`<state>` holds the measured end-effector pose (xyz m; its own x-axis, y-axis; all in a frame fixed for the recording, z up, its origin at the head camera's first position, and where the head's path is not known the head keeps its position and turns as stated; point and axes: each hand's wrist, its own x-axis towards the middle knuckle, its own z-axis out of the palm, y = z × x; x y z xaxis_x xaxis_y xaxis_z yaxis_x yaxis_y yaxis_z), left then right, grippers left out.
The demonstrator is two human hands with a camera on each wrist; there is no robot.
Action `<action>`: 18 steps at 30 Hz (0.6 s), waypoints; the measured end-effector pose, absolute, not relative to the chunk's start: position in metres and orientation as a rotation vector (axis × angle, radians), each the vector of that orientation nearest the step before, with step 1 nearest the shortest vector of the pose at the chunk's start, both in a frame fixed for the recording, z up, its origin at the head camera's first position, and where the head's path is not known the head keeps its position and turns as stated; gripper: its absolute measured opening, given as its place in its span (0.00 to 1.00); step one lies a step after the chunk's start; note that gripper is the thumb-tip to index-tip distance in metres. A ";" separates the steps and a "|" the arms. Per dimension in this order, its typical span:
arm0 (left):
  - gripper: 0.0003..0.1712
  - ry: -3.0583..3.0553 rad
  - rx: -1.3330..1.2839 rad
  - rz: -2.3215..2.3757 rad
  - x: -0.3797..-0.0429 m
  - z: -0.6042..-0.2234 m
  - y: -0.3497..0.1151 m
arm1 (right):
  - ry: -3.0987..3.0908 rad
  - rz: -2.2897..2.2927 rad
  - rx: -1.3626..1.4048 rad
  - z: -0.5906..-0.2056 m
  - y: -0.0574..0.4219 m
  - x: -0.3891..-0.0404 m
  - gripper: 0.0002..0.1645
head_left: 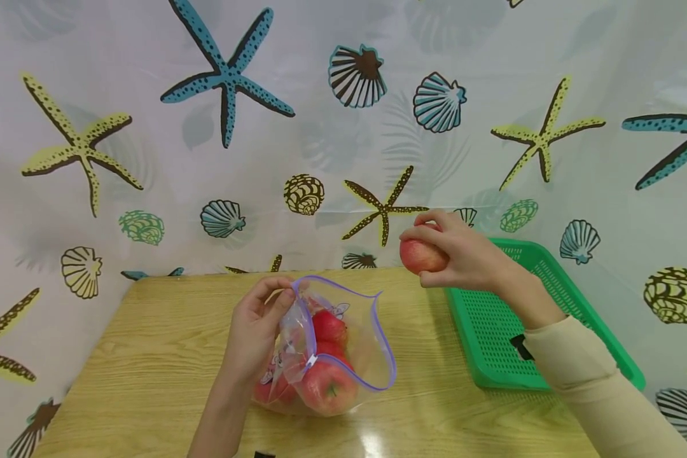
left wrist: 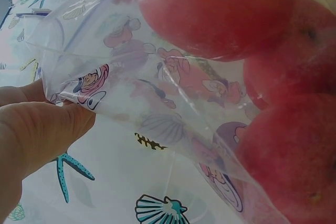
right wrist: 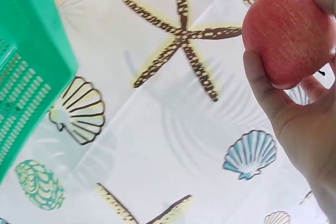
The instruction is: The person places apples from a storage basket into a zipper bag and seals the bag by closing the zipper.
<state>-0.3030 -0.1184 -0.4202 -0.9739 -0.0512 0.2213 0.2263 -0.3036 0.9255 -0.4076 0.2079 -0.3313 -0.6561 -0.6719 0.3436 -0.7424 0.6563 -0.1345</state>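
My left hand [head_left: 259,327] pinches the left edge of a clear zip bag [head_left: 372,350] with a purple seal and printed cartoon figures. The bag's mouth gapes upward, and several red apples [head_left: 331,387] lie inside it. In the left wrist view, thumb and finger grip the bag's corner, with the bagged apples [left wrist: 220,14] close by through the plastic. Up and to the right of the bag, my right hand [head_left: 464,254] holds one red apple [head_left: 420,256] in the air. Its fingers curl round this apple [right wrist: 289,35] in the right wrist view.
A green plastic basket [head_left: 475,356] with perforated walls stands on the wooden table [head_left: 166,343] at the right, partly under my right forearm. Behind the table hangs a white sheet [head_left: 298,146] printed with starfish and shells.
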 end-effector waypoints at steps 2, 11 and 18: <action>0.06 -1.746 -0.217 -2.396 -0.303 -0.420 -0.119 | -2.584 0.384 1.180 -0.328 0.201 -0.404 0.33; 0.06 -1.740 -0.200 -2.420 -0.303 -0.420 -0.119 | -2.424 0.422 1.376 -0.318 0.176 -0.389 0.33; 0.05 -1.746 -0.219 -2.419 -0.303 -0.420 -0.119 | -2.335 0.441 1.514 -0.315 0.154 -0.373 0.33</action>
